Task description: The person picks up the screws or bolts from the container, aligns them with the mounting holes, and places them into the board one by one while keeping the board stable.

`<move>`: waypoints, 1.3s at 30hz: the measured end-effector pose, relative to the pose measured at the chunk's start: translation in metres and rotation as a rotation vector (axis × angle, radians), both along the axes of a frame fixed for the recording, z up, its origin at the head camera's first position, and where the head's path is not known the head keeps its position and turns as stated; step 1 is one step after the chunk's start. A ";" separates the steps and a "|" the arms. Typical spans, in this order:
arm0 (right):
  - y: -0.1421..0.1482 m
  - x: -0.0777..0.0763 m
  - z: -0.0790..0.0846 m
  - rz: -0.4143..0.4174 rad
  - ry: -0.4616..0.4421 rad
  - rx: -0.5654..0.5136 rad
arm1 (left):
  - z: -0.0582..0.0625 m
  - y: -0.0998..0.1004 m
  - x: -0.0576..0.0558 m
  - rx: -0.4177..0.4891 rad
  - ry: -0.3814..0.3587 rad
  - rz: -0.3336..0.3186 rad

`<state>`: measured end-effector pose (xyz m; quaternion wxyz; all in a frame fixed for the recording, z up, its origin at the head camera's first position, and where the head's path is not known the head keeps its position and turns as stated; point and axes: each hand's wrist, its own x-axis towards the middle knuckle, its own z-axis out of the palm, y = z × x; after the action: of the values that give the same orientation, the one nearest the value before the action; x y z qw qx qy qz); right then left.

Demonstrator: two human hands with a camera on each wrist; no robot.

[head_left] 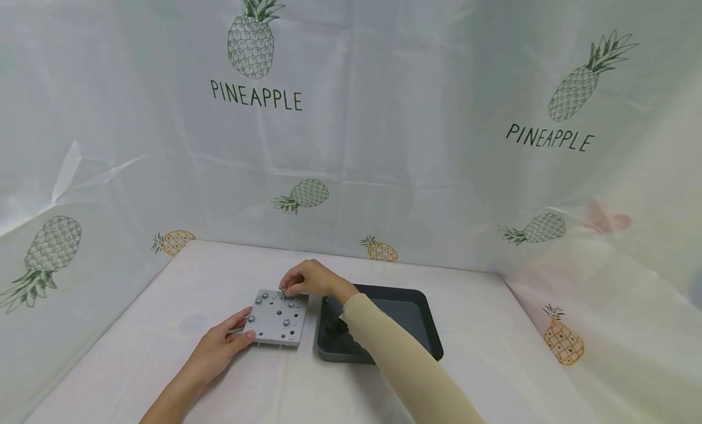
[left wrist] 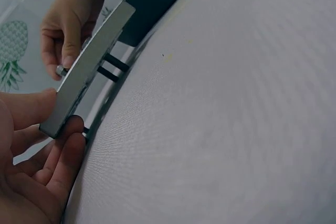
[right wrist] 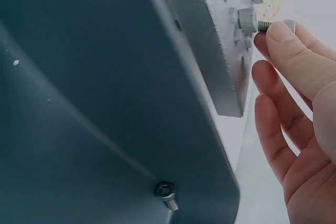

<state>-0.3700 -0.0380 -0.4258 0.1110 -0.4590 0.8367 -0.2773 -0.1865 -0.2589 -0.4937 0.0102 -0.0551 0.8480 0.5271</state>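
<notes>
A square grey metal plate (head_left: 270, 326) is raised off the table on short dark pins (left wrist: 113, 66) that show beneath it. My left hand (head_left: 215, 349) grips its left edge, with the thumb on the upper side and fingers underneath. At the plate's far edge my right hand (head_left: 311, 279) pinches a small screw (right wrist: 263, 26) between thumb and fingers, its threaded shank pointing to the plate's face. Several socket-head screws (head_left: 286, 322) stand in the plate among dark open holes. The head of the pinched screw is mostly hidden by my fingertips.
A dark rectangular tray (head_left: 406, 317) stands just right of the plate, under my right forearm. One loose screw (right wrist: 166, 193) lies inside it. A white cloth (head_left: 471, 351) covers the table, and a pineapple-printed curtain (head_left: 406, 137) hangs behind and at both sides.
</notes>
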 end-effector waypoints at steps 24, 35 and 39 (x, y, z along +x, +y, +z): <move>-0.003 0.004 -0.004 -0.008 0.101 0.057 | -0.001 -0.001 0.000 -0.003 0.012 -0.021; -0.006 0.008 -0.002 -0.036 0.123 0.073 | -0.001 -0.002 -0.001 0.004 0.000 -0.014; -0.007 0.008 -0.002 -0.048 0.125 0.084 | 0.000 -0.001 -0.001 -0.001 0.006 -0.019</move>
<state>-0.3620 -0.0445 -0.4280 0.0709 -0.4500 0.8638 -0.2152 -0.1874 -0.2602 -0.4942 0.0124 -0.0455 0.8488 0.5265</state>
